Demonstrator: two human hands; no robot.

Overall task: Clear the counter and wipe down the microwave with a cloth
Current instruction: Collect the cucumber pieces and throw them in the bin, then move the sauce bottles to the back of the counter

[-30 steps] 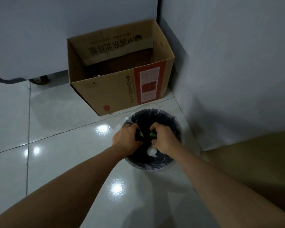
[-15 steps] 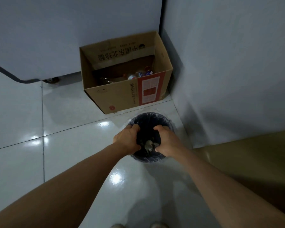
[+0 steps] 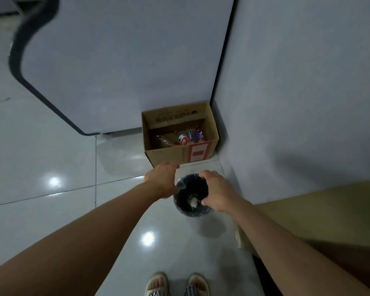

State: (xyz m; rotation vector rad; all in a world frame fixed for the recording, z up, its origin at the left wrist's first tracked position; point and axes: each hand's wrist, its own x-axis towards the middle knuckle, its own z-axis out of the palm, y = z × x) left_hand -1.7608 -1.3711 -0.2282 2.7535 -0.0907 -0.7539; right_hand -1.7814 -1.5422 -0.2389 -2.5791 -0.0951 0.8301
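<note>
So the scraps were out of my hands by this point. A second before, I'd had green bits pinched in both fists right over the bin; now they sat down in the bottom of the trash bin (image 3: 191, 196), a pale white lump with some green beside it. My left hand (image 3: 161, 180) had drifted off to the bin's left edge, fingers loosely curled around nothing. My right hand (image 3: 217, 190) hung over the right rim, also loosely curled, nothing in it as far as I could tell. I'd also straightened up, since my sandals (image 3: 176, 284) showed at the bottom.

I took that to mean the counter-clearing part was about done and the cloth and microwave came next, neither anywhere in sight here.

The bin was small, round and dark, lined with a crinkly thin plastic bag. Behind it sat a cardboard box (image 3: 179, 135), open-topped, matte brown with a red label, plastic bottles inside. The floor tiles (image 3: 51, 189) were glossy and pale, throwing light spots back.
</note>
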